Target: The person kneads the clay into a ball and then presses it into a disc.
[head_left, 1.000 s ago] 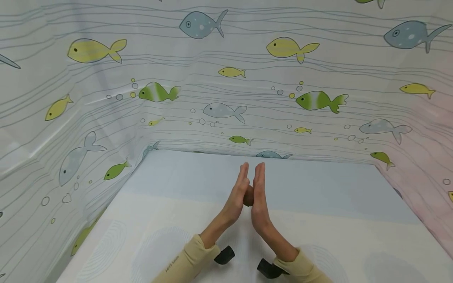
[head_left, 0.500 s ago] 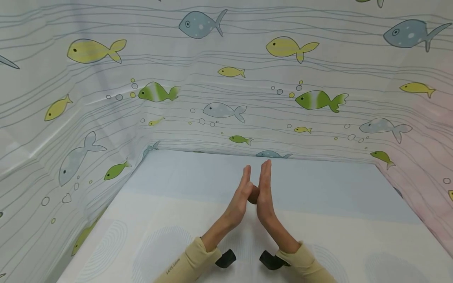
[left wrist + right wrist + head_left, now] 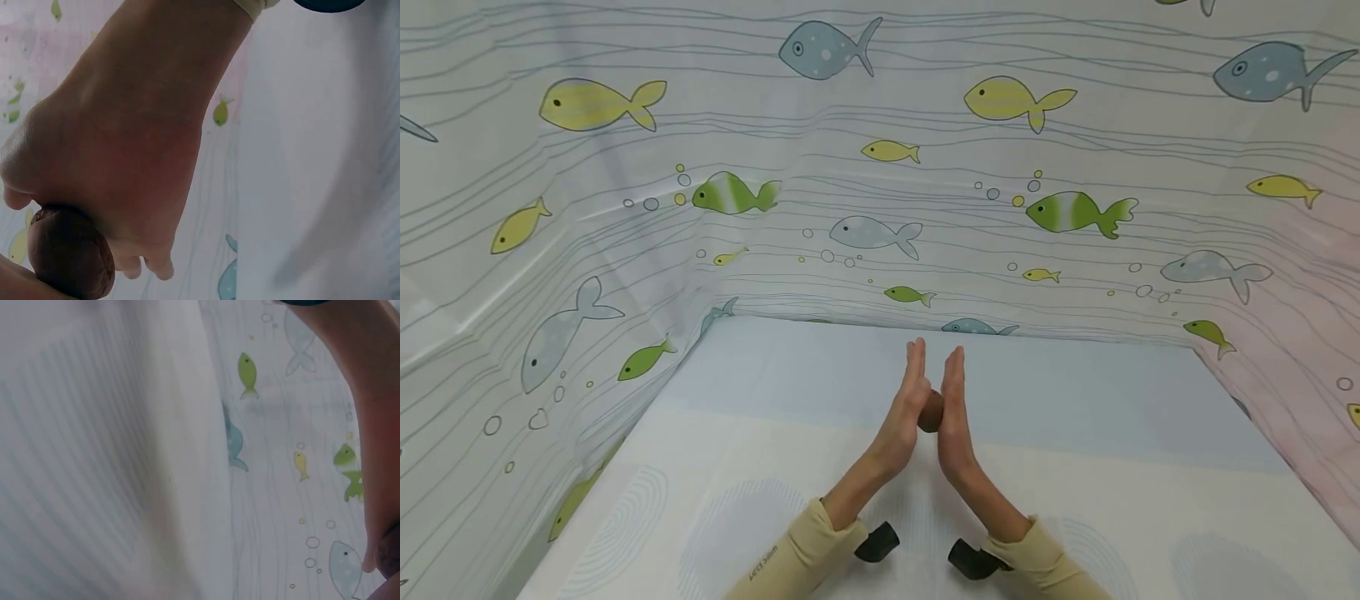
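Note:
A rounded brown lump of modelling clay (image 3: 931, 412) sits between my two palms, above the table. On its left side, my left hand (image 3: 904, 429) presses with its fingers straight and pointing away from me. My right hand (image 3: 955, 429) lies flat against the other side, fingers also straight. The left wrist view shows the clay (image 3: 70, 253) from nearer, with small cracks along its edge, touching the palm of the left hand (image 3: 131, 162). Only a dark sliver of the clay (image 3: 390, 551) appears at the right edge of the right wrist view.
Below the hands spreads a table (image 3: 1075, 500) with a pale blue and white cover. A curtain (image 3: 820, 183) printed with fish hangs behind and along the sides. Black wrist devices (image 3: 878, 542) stick out from both beige sleeves (image 3: 808, 546).
Both hands shift right with the clay, then back left. Between the last two frames the left fingertips slide forward and the right ones draw back, rubbing the clay between the palms.

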Motion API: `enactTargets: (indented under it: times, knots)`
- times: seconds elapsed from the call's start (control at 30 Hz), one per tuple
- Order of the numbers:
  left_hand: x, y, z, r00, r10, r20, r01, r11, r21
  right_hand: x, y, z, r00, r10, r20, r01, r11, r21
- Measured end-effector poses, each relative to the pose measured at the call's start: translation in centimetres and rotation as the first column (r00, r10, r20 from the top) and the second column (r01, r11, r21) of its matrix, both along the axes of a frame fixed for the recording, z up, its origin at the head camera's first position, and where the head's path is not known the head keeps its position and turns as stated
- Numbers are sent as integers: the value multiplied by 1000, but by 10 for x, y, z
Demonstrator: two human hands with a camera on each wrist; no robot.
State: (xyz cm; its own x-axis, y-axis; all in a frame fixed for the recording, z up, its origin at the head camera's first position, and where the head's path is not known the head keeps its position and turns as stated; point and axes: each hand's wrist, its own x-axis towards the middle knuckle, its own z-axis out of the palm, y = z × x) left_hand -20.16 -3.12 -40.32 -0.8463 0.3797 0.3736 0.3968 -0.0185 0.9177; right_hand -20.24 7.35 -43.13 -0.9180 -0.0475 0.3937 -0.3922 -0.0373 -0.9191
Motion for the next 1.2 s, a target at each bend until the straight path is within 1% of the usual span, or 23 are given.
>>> enactTargets:
  times: [0.1, 0.23, 0.33, 0.47, 0.7, 0.83, 1.0, 1.2]
  knots:
    - [-2, -1, 3, 1000, 10, -10, -10, 1000, 7, 3, -2, 0, 1000, 7, 4, -7, 1000, 5]
    - [-4, -3, 6, 999, 40, -31, -40, 999, 22, 9, -6, 0, 1000, 29, -2, -29, 1000, 7]
    - [-6, -4, 7, 997, 62, -39, -61, 998, 29, 14, -9, -1, 998, 57, -10, -57, 998, 0]
    - [-8, -6, 7, 997, 69, -40, -68, 997, 39, 20, -14, -4, 995, 95, -8, -95, 995, 9]
    - [-13, -7, 2, 998, 53, -39, -50, 996, 77, 28, -19, -3, 995, 101, -7, -101, 995, 20]
    - [-15, -7, -2, 999, 53, -6, -53, 995, 89, 32, -21, -2, 995, 99, 17, -99, 995, 22]
    - [-17, -8, -6, 998, 61, 29, -63, 995, 82, 35, -22, 0, 995, 98, 28, -99, 995, 22]
    - [-17, -8, -13, 996, 81, 35, -82, 996, 35, 36, -19, 6, 998, 69, -4, -69, 997, 37]
